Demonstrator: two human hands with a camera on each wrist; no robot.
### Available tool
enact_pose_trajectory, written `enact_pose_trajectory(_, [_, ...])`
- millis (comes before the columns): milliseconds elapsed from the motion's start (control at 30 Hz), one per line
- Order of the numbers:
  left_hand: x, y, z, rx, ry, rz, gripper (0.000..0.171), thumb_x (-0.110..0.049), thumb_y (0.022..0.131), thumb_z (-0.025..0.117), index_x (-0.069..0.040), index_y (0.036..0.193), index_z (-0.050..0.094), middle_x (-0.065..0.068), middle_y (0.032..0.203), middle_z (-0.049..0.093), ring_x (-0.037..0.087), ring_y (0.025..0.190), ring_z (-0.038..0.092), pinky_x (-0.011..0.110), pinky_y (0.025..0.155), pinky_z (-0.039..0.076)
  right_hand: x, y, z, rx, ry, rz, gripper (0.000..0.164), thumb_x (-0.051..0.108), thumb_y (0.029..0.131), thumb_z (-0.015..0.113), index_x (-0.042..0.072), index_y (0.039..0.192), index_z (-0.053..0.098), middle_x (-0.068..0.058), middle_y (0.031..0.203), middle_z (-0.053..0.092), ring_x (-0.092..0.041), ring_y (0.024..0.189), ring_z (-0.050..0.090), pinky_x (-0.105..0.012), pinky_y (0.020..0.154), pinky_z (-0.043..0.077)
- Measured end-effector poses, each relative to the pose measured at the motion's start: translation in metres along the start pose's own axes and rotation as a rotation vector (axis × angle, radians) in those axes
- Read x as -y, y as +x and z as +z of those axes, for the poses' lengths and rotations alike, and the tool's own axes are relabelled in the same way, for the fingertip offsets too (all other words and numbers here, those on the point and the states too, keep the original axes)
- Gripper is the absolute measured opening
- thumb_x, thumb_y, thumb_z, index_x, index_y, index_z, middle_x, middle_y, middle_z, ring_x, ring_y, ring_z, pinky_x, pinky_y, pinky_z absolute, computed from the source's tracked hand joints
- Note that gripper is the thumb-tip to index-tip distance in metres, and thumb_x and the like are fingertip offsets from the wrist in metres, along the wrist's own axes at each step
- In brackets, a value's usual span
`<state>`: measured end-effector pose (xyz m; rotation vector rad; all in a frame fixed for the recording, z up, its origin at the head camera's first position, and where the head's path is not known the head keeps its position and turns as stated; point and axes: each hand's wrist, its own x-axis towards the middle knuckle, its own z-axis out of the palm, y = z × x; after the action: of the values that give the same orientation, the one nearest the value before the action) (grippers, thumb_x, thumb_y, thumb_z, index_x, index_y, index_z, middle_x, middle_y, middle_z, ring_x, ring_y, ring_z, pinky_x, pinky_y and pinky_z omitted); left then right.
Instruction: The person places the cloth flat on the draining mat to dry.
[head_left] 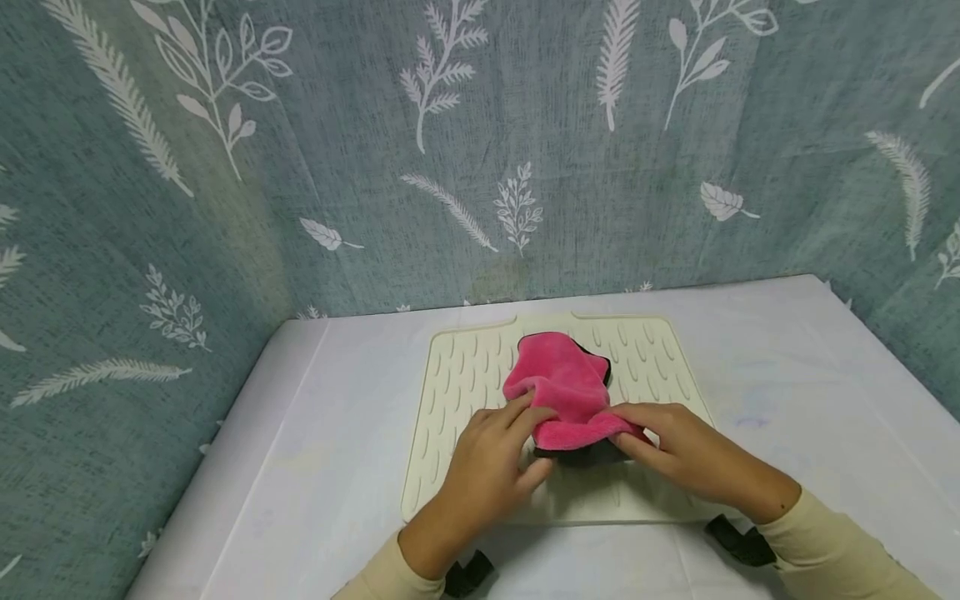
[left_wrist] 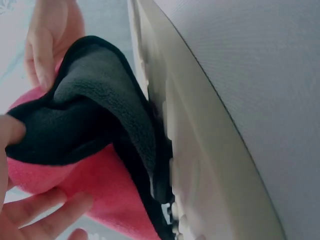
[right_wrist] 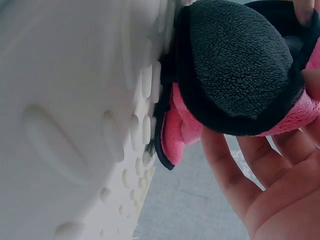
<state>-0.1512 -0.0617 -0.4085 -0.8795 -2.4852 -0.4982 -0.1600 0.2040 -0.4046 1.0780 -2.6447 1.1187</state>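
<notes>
A two-sided cleaning cloth (head_left: 558, 375), pink on one face and dark grey on the other with a black edge, lies rumpled on a cream ridged mat (head_left: 450, 417). Its near edge is lifted, and the grey underside (left_wrist: 100, 85) shows in both wrist views. My left hand (head_left: 487, 458) holds the near left part, thumb on the grey face and fingers (left_wrist: 45, 215) against the pink. At the near right corner my right hand (head_left: 678, 446) pinches the cloth; its fingers (right_wrist: 225, 165) spread behind the pink face.
The mat lies on a table covered by a white cloth (head_left: 300, 467). A grey-green curtain (head_left: 360, 167) with white leaf patterns stands behind and at both sides. Black wrist straps (head_left: 738, 542) show below the sleeves.
</notes>
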Motion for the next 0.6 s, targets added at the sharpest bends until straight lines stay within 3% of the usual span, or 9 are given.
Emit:
enact_pose_trajectory(100, [0.000, 0.001, 0.000, -0.024, -0.004, -0.005, 0.043, -0.019, 0.080, 0.075, -0.021, 0.123, 0.066, 0.004, 0.130, 0.068, 0.018, 0.115, 0.068, 0.033, 0.086, 0.054, 0.000, 0.000, -0.001, -0.017, 0.010, 0.003, 0.019, 0.014, 0.097, 0.065, 0.020, 0.115, 0.069, 0.020, 0.079, 0.052, 0.003, 0.074, 0.048, -0.020, 0.066, 0.043])
enact_pose_trajectory(300, [0.002, 0.002, 0.000, -0.064, -0.028, -0.014, 0.046, -0.015, 0.078, 0.077, -0.020, 0.123, 0.067, 0.000, 0.124, 0.070, 0.014, 0.113, 0.068, 0.030, 0.082, 0.053, -0.001, -0.001, -0.005, -0.073, -0.026, 0.011, 0.022, 0.011, 0.093, 0.070, 0.020, 0.113, 0.071, 0.019, 0.084, 0.057, 0.002, 0.078, 0.050, -0.018, 0.068, 0.043])
enact_pose_trajectory(433, [0.003, 0.005, -0.004, -0.098, -0.030, -0.040, 0.053, -0.010, 0.077, 0.077, -0.018, 0.127, 0.064, -0.001, 0.115, 0.072, 0.010, 0.094, 0.069, 0.029, 0.079, 0.053, -0.002, 0.000, -0.011, -0.124, -0.047, 0.012, 0.023, 0.008, 0.091, 0.071, 0.020, 0.110, 0.071, 0.018, 0.082, 0.054, 0.001, 0.076, 0.049, -0.019, 0.066, 0.042])
enact_pose_trajectory(600, [0.007, 0.010, -0.008, -0.134, -0.022, -0.076, 0.050, -0.005, 0.076, 0.073, -0.017, 0.125, 0.066, -0.002, 0.102, 0.073, 0.010, 0.086, 0.069, 0.031, 0.076, 0.053, -0.004, 0.002, -0.019, -0.175, -0.093, 0.033, 0.022, 0.006, 0.088, 0.074, 0.016, 0.108, 0.072, 0.015, 0.083, 0.058, 0.000, 0.076, 0.049, -0.019, 0.064, 0.043])
